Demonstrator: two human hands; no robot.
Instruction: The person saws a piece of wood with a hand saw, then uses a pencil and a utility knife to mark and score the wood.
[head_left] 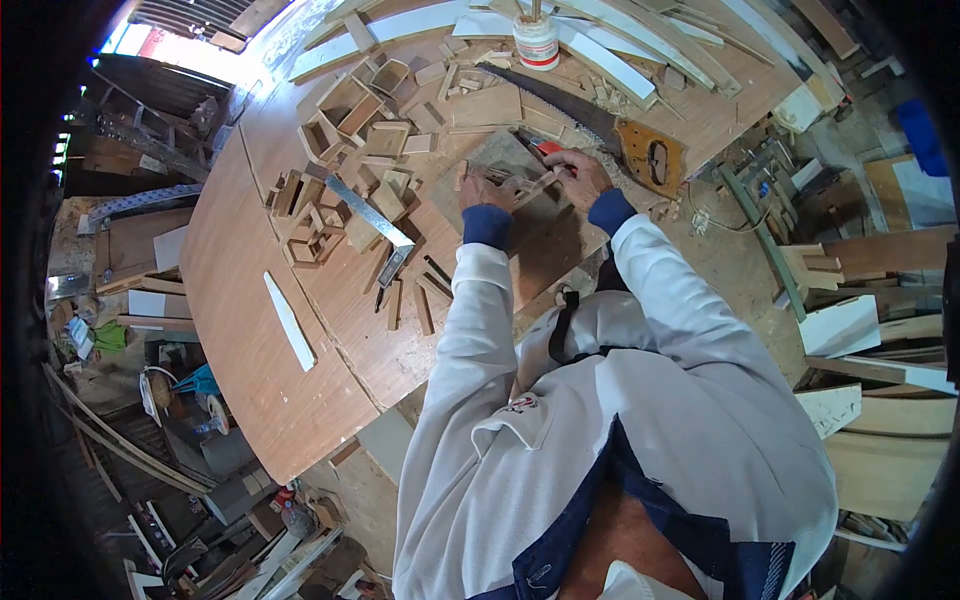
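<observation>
My left hand (485, 190) is closed, its curled fingers around a small wooden piece (463, 172) over a flat grey-brown board (500, 152). My right hand (582, 180) pinches the end of a thin light wooden strip (540, 186) that slants between the two hands. Just beyond the right fingers lies a red-handled tool (548, 147), partly covered. To the right of that hand rests a handsaw (648, 160) with a wooden handle. On the left, a try square (375, 222) lies across wood offcuts.
Small wooden box frames (345, 110) and blocks crowd the wooden table (250, 380) left of the hands. A white glue pot (536, 42) stands at the back near long wood strips (640, 50). A pointed white strip (289, 322) lies near the left side. Boards (890, 460) are stacked at right.
</observation>
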